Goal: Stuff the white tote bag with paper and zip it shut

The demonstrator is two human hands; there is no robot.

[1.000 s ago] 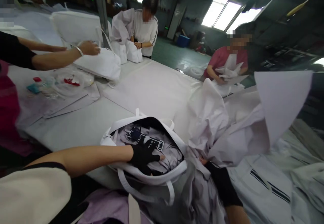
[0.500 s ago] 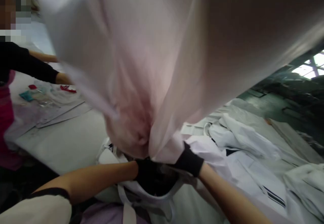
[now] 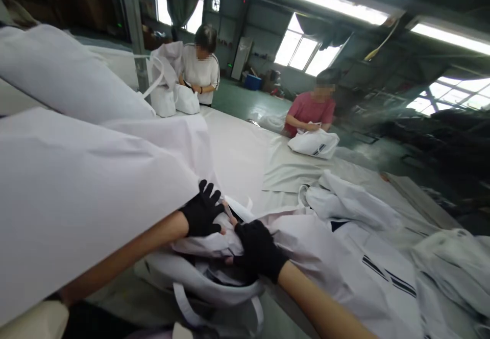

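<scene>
A large white sheet of thin fabric [image 3: 88,186] spreads across the left side and covers part of my left forearm. My left hand [image 3: 204,209], in a black fingerless-type glove, rests on bunched white fabric with its fingers apart. Close beside it, my right hand [image 3: 256,249], gloved in black too, has its fingers closed on the gathered white fabric. Just below both hands lies a white bag [image 3: 214,283] with its mouth open and strap handles hanging toward me. Its dark inside is only partly visible.
White bags with dark stripes [image 3: 390,277] lie piled on the right of the table [image 3: 237,145]. Across the table, one person in white [image 3: 202,71] handles white bags. Another in a red shirt [image 3: 310,109] holds a striped white bag [image 3: 316,144].
The white fabric that was raised before my view has come down to the left. My hands, earlier mostly hidden beneath it, now show above the bag. The view has turned up and right.
</scene>
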